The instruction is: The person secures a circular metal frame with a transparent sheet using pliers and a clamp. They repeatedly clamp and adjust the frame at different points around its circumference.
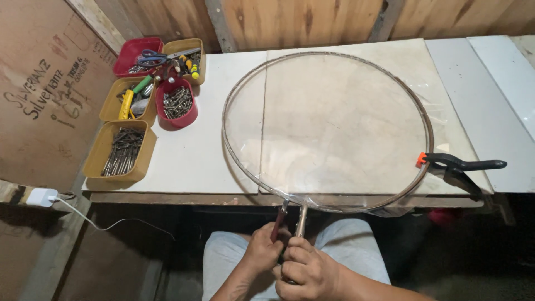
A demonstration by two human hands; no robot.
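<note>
While both hands (290,259) clamp pliers (290,220), round hoop (429,134) on table (189,161), spring clamp (460,164) at rim

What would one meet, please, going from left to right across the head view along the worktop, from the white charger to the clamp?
White charger → tan tray of nails → red tub of screws → round hoop with clear film → black spring clamp with orange tip.
</note>
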